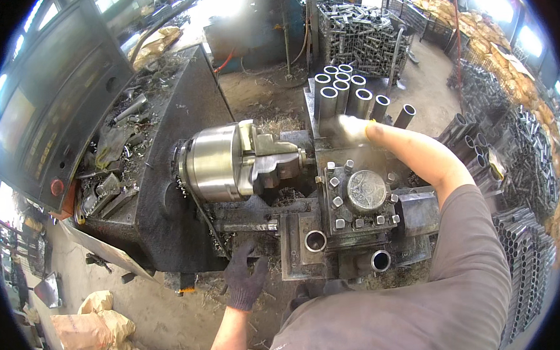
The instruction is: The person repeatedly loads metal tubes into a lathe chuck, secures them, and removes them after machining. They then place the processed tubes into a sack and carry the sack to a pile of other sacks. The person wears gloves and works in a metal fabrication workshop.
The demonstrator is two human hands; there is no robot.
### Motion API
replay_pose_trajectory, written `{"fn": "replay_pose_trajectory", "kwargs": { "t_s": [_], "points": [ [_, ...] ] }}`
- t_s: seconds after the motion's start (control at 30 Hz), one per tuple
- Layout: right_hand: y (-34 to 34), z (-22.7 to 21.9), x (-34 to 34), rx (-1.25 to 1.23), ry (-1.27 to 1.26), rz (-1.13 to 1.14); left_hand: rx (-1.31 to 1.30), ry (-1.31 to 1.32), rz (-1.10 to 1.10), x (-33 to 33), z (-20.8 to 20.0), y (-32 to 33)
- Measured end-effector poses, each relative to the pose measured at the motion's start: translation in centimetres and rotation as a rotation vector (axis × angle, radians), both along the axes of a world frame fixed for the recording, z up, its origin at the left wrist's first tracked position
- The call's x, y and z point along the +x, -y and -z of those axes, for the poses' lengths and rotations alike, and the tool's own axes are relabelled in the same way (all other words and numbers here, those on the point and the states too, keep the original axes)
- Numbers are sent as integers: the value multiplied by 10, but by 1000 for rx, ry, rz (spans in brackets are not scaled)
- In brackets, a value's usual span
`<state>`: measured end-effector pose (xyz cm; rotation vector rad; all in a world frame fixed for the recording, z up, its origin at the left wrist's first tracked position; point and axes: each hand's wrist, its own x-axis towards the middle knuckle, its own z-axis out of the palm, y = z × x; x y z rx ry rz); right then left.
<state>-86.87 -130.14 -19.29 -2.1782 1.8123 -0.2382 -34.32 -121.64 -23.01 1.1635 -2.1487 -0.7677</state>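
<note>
My left hand [244,278], in a black glove, is in front of the lathe bed with its thumb and fingers apart and nothing visible in it. Close to its fingertips ends a thin dark lever [207,223] that slants down from the headstock. My right hand [353,129], in a whitish glove, reaches across the lathe to the near side of several upright steel tubes [329,101]. Motion smears its fingers, so what they hold, if anything, is hidden. Between my hands are the lathe chuck [214,164] and the square tool post [366,192].
One short tube [315,241] stands on the carriage, and another tube [380,260] is near the carriage's front edge. The headstock [170,156] at left carries scraps and chips. Wire baskets of metal parts [361,35] stand behind. Stacked tubes [525,250] are at right, paper sacks [87,331] at lower left.
</note>
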Motion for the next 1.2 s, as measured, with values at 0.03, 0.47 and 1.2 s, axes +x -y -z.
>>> {"fn": "replay_pose_trajectory", "kwargs": {
  "t_s": [0.03, 0.47, 1.2],
  "points": [
    [14, -22, 16, -112, 181, 106, -79, 29, 27, -8, -7, 5],
    [60, 13, 54, 126, -86, -849, -884, 99, 215, -204, -43, 104],
    [-85, 27, -53, 147, -225, 13, -796, -172, 301, -185, -44, 106]
  ]
}}
